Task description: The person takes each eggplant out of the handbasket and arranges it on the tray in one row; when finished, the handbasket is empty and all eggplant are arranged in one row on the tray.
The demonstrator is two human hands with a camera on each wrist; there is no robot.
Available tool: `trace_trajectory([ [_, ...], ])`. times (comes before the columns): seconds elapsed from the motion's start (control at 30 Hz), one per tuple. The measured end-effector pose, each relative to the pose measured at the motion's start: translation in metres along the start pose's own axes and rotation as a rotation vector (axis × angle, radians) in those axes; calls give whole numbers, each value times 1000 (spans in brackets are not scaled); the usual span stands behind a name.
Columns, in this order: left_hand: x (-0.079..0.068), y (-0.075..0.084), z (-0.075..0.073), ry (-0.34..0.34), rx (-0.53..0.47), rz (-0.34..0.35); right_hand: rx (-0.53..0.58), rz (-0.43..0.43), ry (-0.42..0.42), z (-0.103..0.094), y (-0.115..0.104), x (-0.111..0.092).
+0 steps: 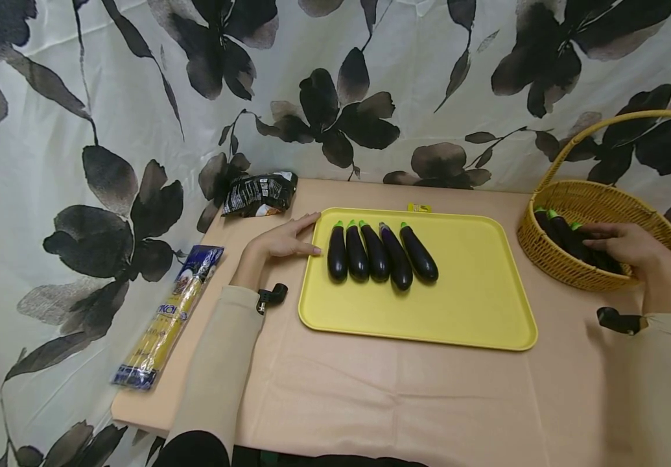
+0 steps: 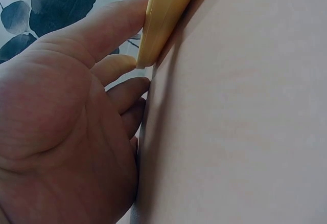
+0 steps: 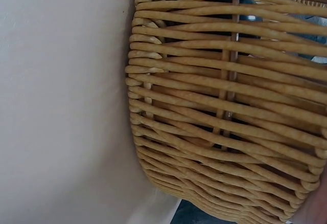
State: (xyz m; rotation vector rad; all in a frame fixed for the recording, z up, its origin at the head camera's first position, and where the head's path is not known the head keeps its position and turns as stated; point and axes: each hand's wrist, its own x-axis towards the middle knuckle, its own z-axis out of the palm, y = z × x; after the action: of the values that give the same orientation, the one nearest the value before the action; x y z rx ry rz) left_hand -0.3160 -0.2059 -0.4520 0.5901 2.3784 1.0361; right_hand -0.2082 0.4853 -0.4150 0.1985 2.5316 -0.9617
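Several dark purple eggplants (image 1: 378, 256) with green stem ends lie side by side on the left half of a yellow tray (image 1: 475, 285). My left hand (image 1: 282, 241) touches the tray's left edge, fingers extended; the left wrist view shows the thumb (image 2: 115, 22) against its side. My right hand (image 1: 623, 246) is inside the wicker basket (image 1: 580, 275) at the right, its fingers over more eggplants (image 1: 563, 233). Whether those fingers grip one I cannot tell. Mostly basket weave (image 3: 230, 96) fills the right wrist view, with that hand almost wholly hidden.
A bag of spaghetti (image 1: 172, 314) lies along the table's left edge. At the back left sits a black packet (image 1: 260, 194). A small yellow packet (image 1: 419, 207) lies behind the tray. The basket's tall handle (image 1: 574, 139) arches over it; a floral curtain (image 1: 335, 130) hangs behind.
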Motion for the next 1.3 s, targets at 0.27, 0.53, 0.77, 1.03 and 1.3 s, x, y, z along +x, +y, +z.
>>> trace_trajectory([
  [0.27, 0, 0, -1, -6, 14, 2, -21, -13, 132, 4, 3, 5],
  [0.53, -1, 1, 0, -3, 13, 11, 24, -2, 179, 8, 2, 4],
  [0.77, -1, -1, 0, -4, 12, 7, 37, 14, 284, 12, -5, -2],
  [1.03, -2, 0, 0, 0, 9, -4, 107, -10, 444, 14, -28, -6],
  [1.3, -3, 2, 0, 4, 3, 0, 84, -54, 550, 21, -66, -19],
])
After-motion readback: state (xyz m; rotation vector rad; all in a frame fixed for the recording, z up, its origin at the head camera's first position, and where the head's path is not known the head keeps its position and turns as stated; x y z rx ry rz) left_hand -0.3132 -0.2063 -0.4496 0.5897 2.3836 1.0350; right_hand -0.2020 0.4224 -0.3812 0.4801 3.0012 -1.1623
